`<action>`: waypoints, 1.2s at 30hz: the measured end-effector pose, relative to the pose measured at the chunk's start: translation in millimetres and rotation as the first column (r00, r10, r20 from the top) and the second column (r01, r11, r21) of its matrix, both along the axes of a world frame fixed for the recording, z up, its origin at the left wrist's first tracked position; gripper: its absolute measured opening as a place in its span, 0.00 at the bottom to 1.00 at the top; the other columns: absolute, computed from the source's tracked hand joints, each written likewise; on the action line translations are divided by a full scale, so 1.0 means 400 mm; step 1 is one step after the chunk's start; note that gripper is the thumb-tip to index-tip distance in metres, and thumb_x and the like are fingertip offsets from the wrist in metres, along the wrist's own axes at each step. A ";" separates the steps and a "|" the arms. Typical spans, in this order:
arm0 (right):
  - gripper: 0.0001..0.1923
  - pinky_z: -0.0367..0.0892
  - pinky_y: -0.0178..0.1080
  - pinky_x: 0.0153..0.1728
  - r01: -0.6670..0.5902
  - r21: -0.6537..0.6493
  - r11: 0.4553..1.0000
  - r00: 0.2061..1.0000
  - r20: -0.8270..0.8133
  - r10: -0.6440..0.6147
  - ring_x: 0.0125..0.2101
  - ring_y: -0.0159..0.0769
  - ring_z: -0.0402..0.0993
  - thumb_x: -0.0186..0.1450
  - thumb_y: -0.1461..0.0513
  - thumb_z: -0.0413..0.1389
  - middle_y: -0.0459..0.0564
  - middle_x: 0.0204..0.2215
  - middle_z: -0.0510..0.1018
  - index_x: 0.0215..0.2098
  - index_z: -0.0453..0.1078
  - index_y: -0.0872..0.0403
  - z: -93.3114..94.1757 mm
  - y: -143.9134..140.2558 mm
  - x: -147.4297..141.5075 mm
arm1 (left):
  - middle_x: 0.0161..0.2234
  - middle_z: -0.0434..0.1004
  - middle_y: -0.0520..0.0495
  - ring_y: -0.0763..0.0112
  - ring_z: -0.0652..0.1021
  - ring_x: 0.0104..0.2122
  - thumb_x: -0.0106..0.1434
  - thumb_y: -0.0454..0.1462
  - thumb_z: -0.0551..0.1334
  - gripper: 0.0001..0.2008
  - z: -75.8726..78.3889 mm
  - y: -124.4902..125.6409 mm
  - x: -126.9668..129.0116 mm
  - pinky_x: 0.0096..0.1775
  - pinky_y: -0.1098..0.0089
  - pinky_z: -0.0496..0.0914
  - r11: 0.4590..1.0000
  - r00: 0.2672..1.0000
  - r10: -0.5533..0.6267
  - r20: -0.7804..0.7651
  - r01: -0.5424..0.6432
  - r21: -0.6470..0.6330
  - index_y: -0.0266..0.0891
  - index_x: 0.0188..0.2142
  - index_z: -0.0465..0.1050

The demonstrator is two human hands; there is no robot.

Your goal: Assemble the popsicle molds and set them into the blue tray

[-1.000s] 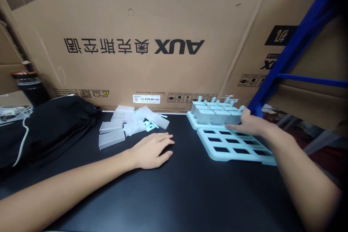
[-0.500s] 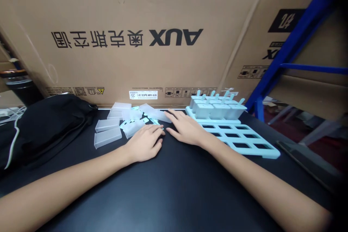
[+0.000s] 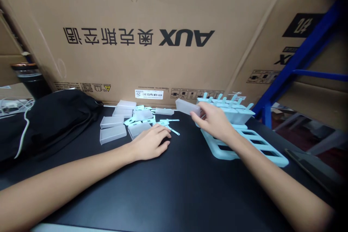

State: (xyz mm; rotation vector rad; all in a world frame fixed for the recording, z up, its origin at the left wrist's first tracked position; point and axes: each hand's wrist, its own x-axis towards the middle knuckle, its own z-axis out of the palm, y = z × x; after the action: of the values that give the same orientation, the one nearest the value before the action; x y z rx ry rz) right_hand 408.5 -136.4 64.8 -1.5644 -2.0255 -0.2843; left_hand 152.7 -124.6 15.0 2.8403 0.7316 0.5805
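- The translucent frosted plastic popsicle mould cup [image 3: 187, 107] is now lifted off the black tabletop [image 3: 174, 188], carried just left of the pale blue slotted plastic tray [image 3: 244, 145]; half a second earlier it lay in the loose pile.
- The right hand [image 3: 214, 121] pinches the cup's near end between thumb and fingertips, the other fingers curled loosely. It has crossed from the pile back toward the tray, which suggests the cup is being carried to an open slot.
- The left hand [image 3: 149, 145] rests flat on the tabletop well left of the tray, fingers lightly spread, fingertips just beside a loose pale blue stick [image 3: 171, 128]. It holds nothing and has hardly moved.
- The pile of loose translucent mould cups and blue sticks [image 3: 127, 121] lies farther left of the tray, thinner at its right edge now.
- A row of filled moulds with blue handles [image 3: 231, 107] stands at the tray's far end, its near slots open.
- A black bag [image 3: 51, 119] lies far left of the tray; a brown cardboard box [image 3: 163, 36] stands behind it.
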 end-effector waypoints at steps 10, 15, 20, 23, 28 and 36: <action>0.08 0.63 0.37 0.28 -0.113 -0.043 0.993 0.941 -0.327 0.093 0.26 0.34 0.66 0.60 0.56 0.53 0.46 0.26 0.70 0.30 0.59 0.50 0.061 -0.069 -0.007 | 0.48 0.75 0.42 0.56 0.72 0.50 0.67 0.38 0.55 0.11 0.005 -0.010 0.003 0.54 0.53 0.67 0.989 0.995 0.096 -0.015 -0.094 0.117 0.39 0.44 0.72; 0.09 0.66 0.36 0.29 -0.380 -0.212 0.901 0.905 -0.286 0.314 0.27 0.32 0.68 0.63 0.55 0.54 0.46 0.30 0.72 0.36 0.63 0.51 0.049 -0.076 -0.019 | 0.53 0.69 0.42 0.61 0.72 0.50 0.67 0.37 0.55 0.13 0.012 -0.012 -0.001 0.49 0.62 0.70 0.980 0.982 -0.188 0.006 0.187 0.066 0.42 0.49 0.71; 0.09 0.65 0.36 0.26 -0.406 -0.402 0.821 0.911 -0.245 0.331 0.26 0.32 0.69 0.64 0.55 0.54 0.47 0.31 0.74 0.40 0.63 0.50 0.051 -0.088 -0.030 | 0.46 0.69 0.43 0.62 0.73 0.44 0.64 0.40 0.60 0.12 0.013 -0.018 -0.003 0.45 0.62 0.72 0.997 0.997 -0.058 0.060 0.060 -0.041 0.41 0.47 0.69; 0.09 0.65 0.35 0.24 -0.417 -0.423 0.804 0.906 -0.265 0.331 0.26 0.32 0.70 0.63 0.56 0.54 0.47 0.31 0.75 0.39 0.63 0.50 0.054 -0.093 -0.030 | 0.41 0.71 0.47 0.64 0.74 0.40 0.63 0.39 0.61 0.10 0.009 -0.015 -0.003 0.44 0.63 0.72 0.984 0.992 -0.091 0.087 0.103 -0.144 0.41 0.44 0.67; 0.09 0.67 0.33 0.24 -0.505 -0.395 0.768 0.858 -0.329 0.395 0.26 0.30 0.71 0.61 0.58 0.56 0.46 0.31 0.74 0.37 0.61 0.51 0.045 -0.096 -0.042 | 0.43 0.71 0.46 0.68 0.76 0.37 0.57 0.43 0.69 0.20 -0.002 0.000 -0.006 0.39 0.65 0.75 0.893 0.959 -0.079 0.273 0.190 -0.408 0.42 0.41 0.59; 0.15 0.64 0.33 0.23 -0.488 -0.535 0.689 0.871 -0.254 0.420 0.27 0.32 0.71 0.62 0.57 0.55 0.46 0.32 0.73 0.43 0.55 0.51 -0.004 -0.095 -0.091 | 0.40 0.69 0.48 0.70 0.76 0.36 0.54 0.43 0.72 0.24 -0.005 0.009 -0.004 0.39 0.64 0.78 0.836 0.933 -0.075 0.352 0.251 -0.488 0.41 0.39 0.57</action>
State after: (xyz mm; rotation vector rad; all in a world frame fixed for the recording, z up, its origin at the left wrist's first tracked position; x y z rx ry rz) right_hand 371.9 -174.6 63.1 -1.2665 -2.4597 0.6799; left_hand 151.0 -121.2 12.9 2.1994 0.4820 0.6684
